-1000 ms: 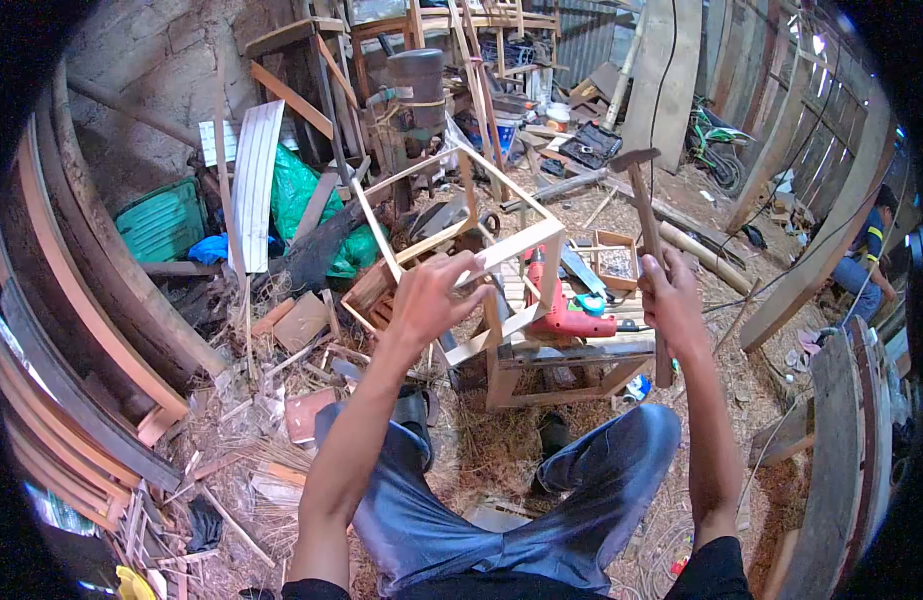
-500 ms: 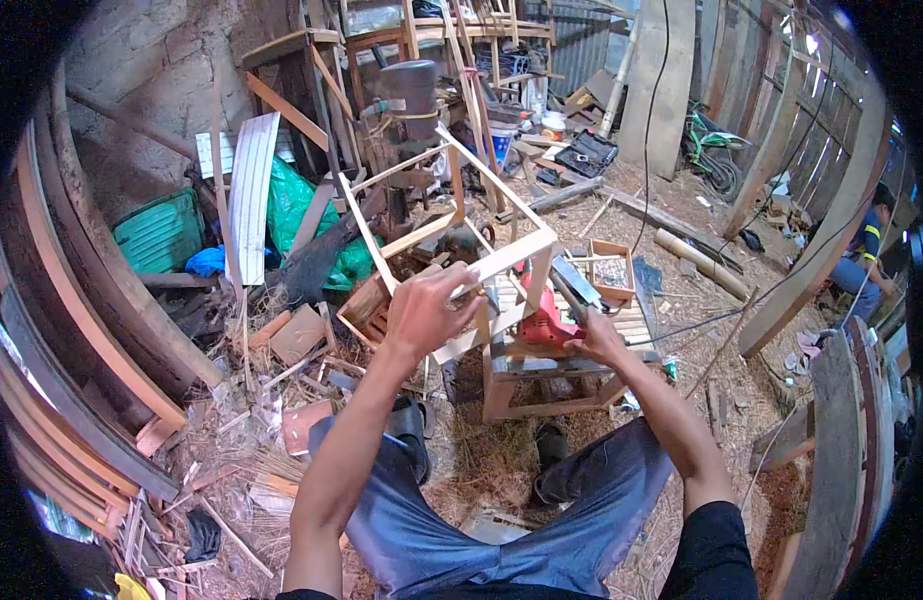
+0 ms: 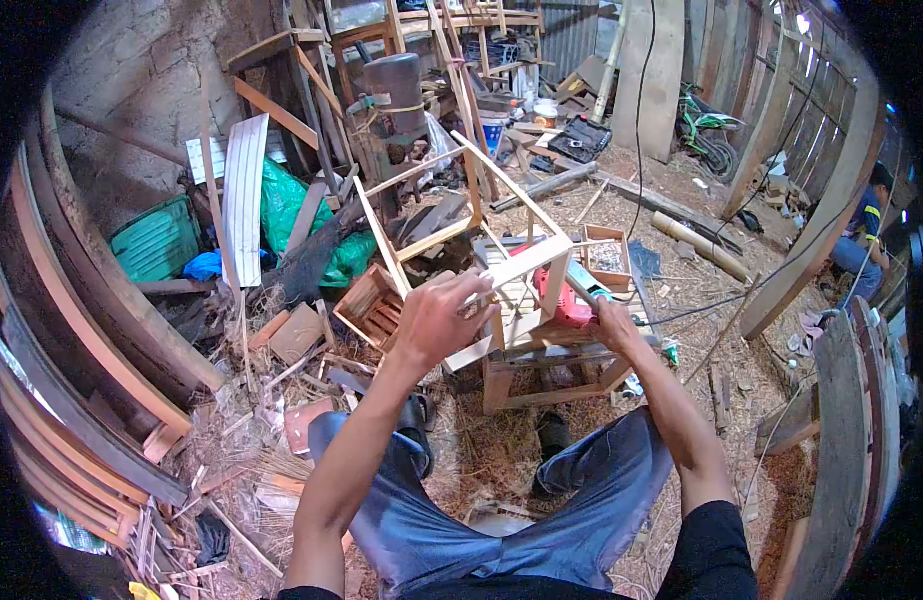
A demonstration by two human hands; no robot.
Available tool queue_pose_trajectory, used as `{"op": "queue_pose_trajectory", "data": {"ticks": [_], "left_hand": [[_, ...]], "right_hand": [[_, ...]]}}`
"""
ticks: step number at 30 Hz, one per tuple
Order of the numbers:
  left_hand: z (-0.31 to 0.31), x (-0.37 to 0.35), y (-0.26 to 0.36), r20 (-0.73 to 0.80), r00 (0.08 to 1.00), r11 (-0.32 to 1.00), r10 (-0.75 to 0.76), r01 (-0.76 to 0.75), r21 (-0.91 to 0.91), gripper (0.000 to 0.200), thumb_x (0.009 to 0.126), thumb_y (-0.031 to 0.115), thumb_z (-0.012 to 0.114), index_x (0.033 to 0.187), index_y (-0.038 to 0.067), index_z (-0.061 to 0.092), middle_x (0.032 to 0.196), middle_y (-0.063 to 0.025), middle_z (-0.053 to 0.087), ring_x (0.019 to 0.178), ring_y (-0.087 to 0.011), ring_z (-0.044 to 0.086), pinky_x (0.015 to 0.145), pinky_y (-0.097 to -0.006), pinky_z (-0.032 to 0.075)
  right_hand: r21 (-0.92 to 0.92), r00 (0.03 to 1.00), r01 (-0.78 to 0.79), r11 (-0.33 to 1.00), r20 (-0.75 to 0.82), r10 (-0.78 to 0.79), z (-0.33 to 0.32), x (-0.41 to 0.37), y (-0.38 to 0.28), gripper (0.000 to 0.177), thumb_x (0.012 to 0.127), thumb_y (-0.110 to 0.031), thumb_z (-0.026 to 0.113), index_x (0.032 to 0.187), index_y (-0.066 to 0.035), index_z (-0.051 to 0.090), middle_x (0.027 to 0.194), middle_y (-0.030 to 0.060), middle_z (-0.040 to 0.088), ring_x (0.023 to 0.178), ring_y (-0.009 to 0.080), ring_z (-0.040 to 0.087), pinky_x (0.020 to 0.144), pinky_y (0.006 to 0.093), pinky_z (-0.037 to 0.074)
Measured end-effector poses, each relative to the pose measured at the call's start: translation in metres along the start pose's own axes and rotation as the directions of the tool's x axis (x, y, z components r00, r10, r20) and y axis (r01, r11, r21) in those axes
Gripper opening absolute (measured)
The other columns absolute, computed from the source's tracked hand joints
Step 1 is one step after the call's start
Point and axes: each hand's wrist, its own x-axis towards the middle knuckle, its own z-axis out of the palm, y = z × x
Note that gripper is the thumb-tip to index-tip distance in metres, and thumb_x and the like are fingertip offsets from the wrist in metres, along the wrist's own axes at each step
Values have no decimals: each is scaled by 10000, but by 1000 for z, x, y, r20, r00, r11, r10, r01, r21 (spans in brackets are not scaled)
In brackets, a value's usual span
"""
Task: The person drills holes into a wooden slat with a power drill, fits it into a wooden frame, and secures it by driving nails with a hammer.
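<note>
A light wooden frame [image 3: 528, 262] with several legs is tilted over a low slatted wooden stand [image 3: 501, 385]. My left hand [image 3: 443, 315] is closed round a rail of this frame, near its front left. Farther right, my right hand [image 3: 615, 324] is wrapped round the end of a tool with a teal and grey body. A red power tool [image 3: 573, 308] lies on the stand, partly behind the frame, close to my right hand.
A small wooden box [image 3: 607, 256] sits behind the stand, and an open crate [image 3: 373, 306] to its left. Curved planks [image 3: 81, 310] line the left. At the far right a person [image 3: 861, 245] crouches. A black cable [image 3: 721, 308] crosses the right side.
The wooden frame and my left hand have shifted slightly right. My right hand has also moved a little right with the teal and grey tool. The whole view has tilted slightly.
</note>
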Motion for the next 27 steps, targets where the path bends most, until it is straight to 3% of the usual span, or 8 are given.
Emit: {"op": "queue_pose_trajectory", "data": {"ticks": [4, 6, 10, 13, 14, 17, 24, 27], "left_hand": [[9, -4, 1, -2, 1000, 1000, 17, -17, 11, 263, 708, 237, 771, 893, 100, 643, 950, -55, 683, 760, -245, 649, 640, -368, 539], [10, -8, -2, -3, 999, 999, 40, -40, 25, 273, 721, 258, 757, 899, 95, 632, 888, -57, 673, 731, -246, 639, 616, -371, 530], [4, -9, -2, 39, 999, 999, 18, -19, 43, 277, 744, 270, 739, 926, 94, 626, 834, -66, 659, 712, -260, 632, 602, -375, 517], [6, -14, -5, 27, 998, 999, -48, 48, 8, 275, 753, 290, 728, 924, 102, 624, 814, -83, 649, 723, -276, 633, 620, -390, 516], [7, -15, -4, 31, 998, 999, -49, 48, 7, 275, 753, 290, 728, 924, 102, 624, 814, -83, 649, 723, -276, 633, 620, -390, 516], [9, -15, 5, 31, 980, 979, -196, 194, 56, 280, 761, 317, 715, 931, 113, 626, 805, -100, 643, 732, -297, 634, 635, -412, 513], [15, -1, 16, 95, 924, 929, -370, 365, 68, 307, 762, 335, 710, 964, 118, 633, 803, -129, 637, 759, -319, 636, 657, -427, 510], [25, 1, 14, 65, 937, 937, -342, 335, 101, 314, 764, 340, 709, 969, 117, 628, 783, -137, 629, 758, -319, 634, 656, -436, 506]], "right_hand": [[75, 994, 98, 992, -60, -93, -12, 0, -7, 323, 814, -205, 654, 944, 29, 472, 809, 273, 611, 773, 460, 599, 665, 535, 457], [206, 986, -136, 969, -70, 154, -28, -3, -19, 252, 858, -209, 613, 945, 5, 513, 801, 247, 602, 793, 430, 596, 684, 485, 458], [188, 935, -108, 976, -314, 163, -56, -2, -26, 234, 933, -232, 509, 962, -2, 536, 823, 242, 621, 788, 418, 607, 686, 473, 460], [215, 913, -219, 952, -298, 278, -80, 2, -39, 238, 940, -229, 501, 965, 6, 532, 777, 216, 620, 757, 417, 606, 667, 465, 458], [325, 915, -132, 936, -323, 241, -83, 4, -41, 244, 947, -234, 499, 957, 10, 520, 738, 209, 608, 704, 395, 605, 630, 449, 445], [299, 951, -152, 942, -215, 222, -127, -4, -88, 233, 920, -191, 516, 1025, 17, 525, 842, 260, 624, 797, 439, 606, 686, 511, 442], [509, 984, -107, 854, -67, 162, -176, -33, -173, 243, 925, -195, 536, 1037, 17, 498, 757, 227, 618, 720, 404, 609, 623, 454, 443], [327, 985, 25, 945, -171, 33, -172, -36, -176, 237, 935, -186, 517, 1061, 14, 496, 745, 226, 614, 686, 403, 593, 609, 451, 436]]}}
